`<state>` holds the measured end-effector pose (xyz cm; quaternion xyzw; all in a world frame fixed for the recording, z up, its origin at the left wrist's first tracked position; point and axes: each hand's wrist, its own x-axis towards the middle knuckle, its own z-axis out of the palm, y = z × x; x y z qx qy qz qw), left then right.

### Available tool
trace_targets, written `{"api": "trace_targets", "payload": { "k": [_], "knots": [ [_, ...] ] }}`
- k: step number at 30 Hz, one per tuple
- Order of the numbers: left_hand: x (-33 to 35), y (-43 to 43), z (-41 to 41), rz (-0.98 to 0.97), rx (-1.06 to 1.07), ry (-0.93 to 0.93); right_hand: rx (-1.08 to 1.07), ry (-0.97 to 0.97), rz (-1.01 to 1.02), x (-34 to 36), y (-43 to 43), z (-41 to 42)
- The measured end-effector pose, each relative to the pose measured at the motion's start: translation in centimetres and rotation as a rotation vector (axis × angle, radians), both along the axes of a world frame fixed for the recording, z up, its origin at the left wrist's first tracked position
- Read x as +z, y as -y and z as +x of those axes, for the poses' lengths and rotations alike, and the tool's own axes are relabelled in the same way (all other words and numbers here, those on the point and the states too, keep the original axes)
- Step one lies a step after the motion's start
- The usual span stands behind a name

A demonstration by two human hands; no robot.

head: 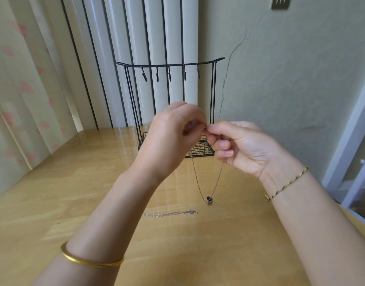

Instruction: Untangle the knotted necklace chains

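head view, single frame.

- left hand (pixel 173 139): raised above the table (pixel 74 182), back of hand toward camera, fingers curled inward, thumb and fingertips pinched together at the top of a thin chain. the exact contact point is too small to resolve.
- right hand (pixel 239 147): raised at the same height, palm partly toward camera, thumb and forefinger pinching the same spot from the other side, remaining fingers curled in. the fingertips of the two hands meet, touching or nearly so.
- necklace chain (pixel 198 182): held in the air between the two hands, hanging down from them in two strands that converge in a narrow v. the strands look separate along their visible length. whether there is a knot at the pinch point cannot be told.
- pendant (pixel 209 199): small, dark, at the bottom of the v. cannot tell whether it touches the table or hangs just above it.
- second chain (pixel 171 213): pale silver, lying stretched out on the table, near the pendant and below it in frame, apart from both hands.
- wire stand (pixel 213 89): black, upright at the far edge of the table behind the hands, top bar with a row of hooks (pixel 157 76), mesh basket (pixel 200 149) at its base.
- gold bangle (pixel 91 262) on the left forearm; braided cord bracelet (pixel 286 184) on the right wrist.
- curtain (pixel 23 89) at left, cracked wall (pixel 291 79) at right.
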<state>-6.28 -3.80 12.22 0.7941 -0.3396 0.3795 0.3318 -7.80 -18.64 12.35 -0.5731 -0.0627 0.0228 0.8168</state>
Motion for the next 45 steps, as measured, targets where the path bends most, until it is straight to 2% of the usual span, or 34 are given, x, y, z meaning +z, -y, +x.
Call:
{"api": "trace_targets", "payload": {
  "k": [11, 17, 20, 22, 24, 29, 33, 45],
  "knots": [
    [0.0, -0.1, -0.2, 0.095, -0.012, 0.057, -0.048, -0.003, -0.083, 0.2, -0.3, 0.1],
    [0.3, 0.2, -0.5, 0.092, -0.005, 0.025, -0.081, 0.025, -0.065, -0.1, -0.7, 0.0],
    [0.5, 0.3, -0.7, -0.069, -0.036, -0.218, -0.055, -0.002, -0.019, -0.3, -0.5, -0.1],
    [0.6, 0.2, -0.8, -0.242, -0.15, -0.472, -0.01, -0.025, 0.002, -0.4, -0.3, -0.2],
    [0.6, 0.0, -1.0, -0.367, -0.253, -0.636, 0.03, -0.044, 0.015, -0.5, 0.0, -0.4],
    [0.4, -0.3, -1.2, -0.439, -0.375, -0.749, 0.1, -0.044, -0.002, -0.5, -0.1, -1.0],
    [0.2, -0.4, -1.2, -0.44, -0.396, -0.744, 0.112, -0.056, 0.004, -0.6, -0.1, -0.9],
    [0.0, -0.6, -1.0, -0.256, -0.404, -0.454, 0.222, 0.01, -0.113, -0.3, 0.1, -1.2]
  ]
}}
